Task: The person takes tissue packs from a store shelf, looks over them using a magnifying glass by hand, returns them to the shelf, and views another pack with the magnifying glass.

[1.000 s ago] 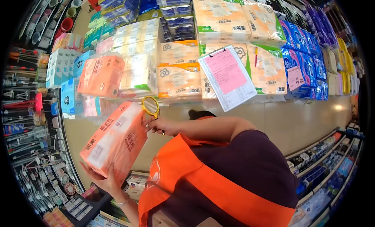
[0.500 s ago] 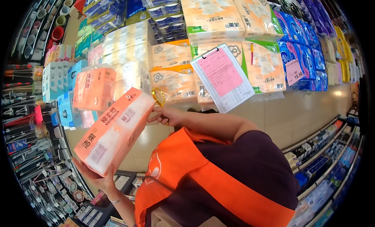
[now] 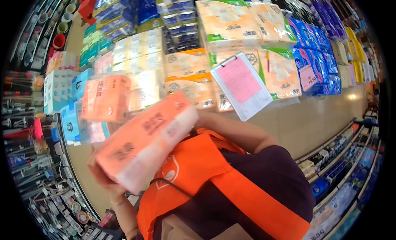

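My left hand grips the lower left end of a salmon-and-white tissue pack, held tilted in front of my orange apron. The pack is blurred by motion. At its upper right end, only the back of my right hand shows; its fingers are hidden behind the pack. No magnifying glass is visible. Another salmon pack rests on the display just beyond. A clipboard with a pink sheet lies on peach tissue packs, a pen beside it.
Blue packs with a pink price tag stand right of the clipboard. Cream packs and blue-white boxes are stacked at the left. Hanging goods line the far left, and a low shelf runs along the lower right.
The held pack has moved right and turned, its upper end now covering my right hand's fingers. The yellow-rimmed magnifying glass seen by my right hand earlier is out of sight.
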The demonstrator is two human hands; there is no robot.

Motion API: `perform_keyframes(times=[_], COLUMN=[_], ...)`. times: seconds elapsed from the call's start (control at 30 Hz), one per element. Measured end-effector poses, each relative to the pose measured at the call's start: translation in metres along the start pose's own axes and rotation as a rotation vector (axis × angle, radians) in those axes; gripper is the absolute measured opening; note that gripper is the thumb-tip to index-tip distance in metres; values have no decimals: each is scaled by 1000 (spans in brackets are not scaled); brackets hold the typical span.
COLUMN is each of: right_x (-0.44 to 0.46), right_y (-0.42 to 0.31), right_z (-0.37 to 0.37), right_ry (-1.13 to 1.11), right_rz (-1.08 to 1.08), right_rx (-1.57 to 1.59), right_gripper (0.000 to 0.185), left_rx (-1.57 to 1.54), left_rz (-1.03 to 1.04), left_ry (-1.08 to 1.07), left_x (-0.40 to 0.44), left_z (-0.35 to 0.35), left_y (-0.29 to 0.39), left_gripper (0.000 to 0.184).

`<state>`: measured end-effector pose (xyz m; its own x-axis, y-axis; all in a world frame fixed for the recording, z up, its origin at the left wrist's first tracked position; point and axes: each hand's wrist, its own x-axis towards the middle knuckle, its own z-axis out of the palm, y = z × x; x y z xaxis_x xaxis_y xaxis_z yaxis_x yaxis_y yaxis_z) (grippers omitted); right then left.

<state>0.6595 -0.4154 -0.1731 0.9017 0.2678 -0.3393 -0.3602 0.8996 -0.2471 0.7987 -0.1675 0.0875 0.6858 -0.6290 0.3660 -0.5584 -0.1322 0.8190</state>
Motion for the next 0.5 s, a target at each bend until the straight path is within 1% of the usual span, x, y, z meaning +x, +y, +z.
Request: perform_keyframes(times=[0.03, 0.1, 0.17, 0.23, 0.3, 0.33, 0.43, 0.47, 0.5], right_x=[1, -3, -4, -11, -15, -14, -18, -19, -20], right_y=[-4, -18, -40, -63, -80, -83, -93, -95, -95], right_z=[2, 6, 6, 6, 7, 9, 11, 11, 11], right_ry=[22, 101, 192, 286, 364, 385, 447, 460, 477], right_rz=[-23, -87, -170, -267, -349, -378, -450, -469, -487], right_rx=[4, 3, -5, -12, -17, -22, -38, -39, -44], right_gripper=[28, 28, 27, 27, 26, 26, 25, 25, 25], left_rx=[301, 506, 467, 479, 537, 543, 348, 439, 310], left_rz=[283, 386, 609, 698, 647, 721, 525, 319, 377], left_ry=[-182, -300, -327, -333, -311, -254, -171, -326, -326], left_x=[6, 17, 30, 39, 47, 55, 62, 61, 63], left_z=[-1, -8, -18, -22, -16, -10, 8, 4, 8], left_y=[2, 1, -31, -63, -83, -87, -123, -124, -139], left_gripper=[54, 47, 47, 49, 50, 52, 52, 58, 59])
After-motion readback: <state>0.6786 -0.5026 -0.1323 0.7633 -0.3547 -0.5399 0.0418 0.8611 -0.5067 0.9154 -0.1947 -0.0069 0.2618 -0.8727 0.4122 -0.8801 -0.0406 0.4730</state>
